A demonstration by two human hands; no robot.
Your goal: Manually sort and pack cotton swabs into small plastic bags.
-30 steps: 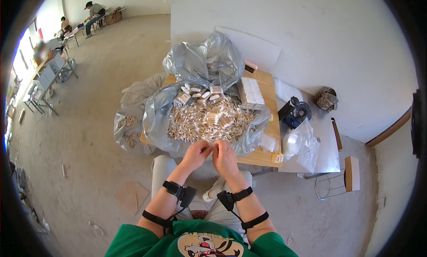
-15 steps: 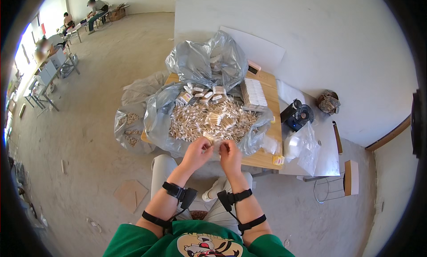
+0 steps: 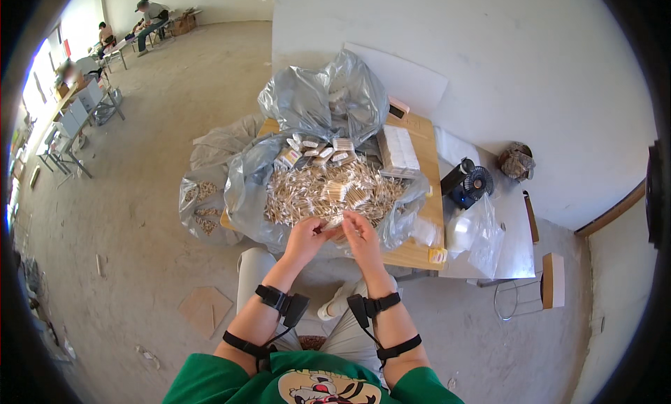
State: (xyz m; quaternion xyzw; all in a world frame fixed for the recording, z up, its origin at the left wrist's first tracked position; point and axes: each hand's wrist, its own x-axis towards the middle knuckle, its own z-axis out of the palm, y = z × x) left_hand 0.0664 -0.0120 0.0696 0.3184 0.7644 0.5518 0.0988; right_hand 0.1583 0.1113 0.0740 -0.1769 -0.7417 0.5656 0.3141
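While the left hand [image 3: 306,240] pinched a small pale packet [image 3: 334,224], the right hand [image 3: 363,242] flanked it.
Light pressure seemed wise (the right's hold couldn't be told), cotton swabs [image 3: 297,193] lying just beyond the grip.

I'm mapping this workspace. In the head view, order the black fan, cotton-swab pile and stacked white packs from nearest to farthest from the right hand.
1. Cotton-swab pile: just beyond the right hand.
2. Stacked white packs: farther ahead, slightly right.
3. Black fan: farthest, well to the right.
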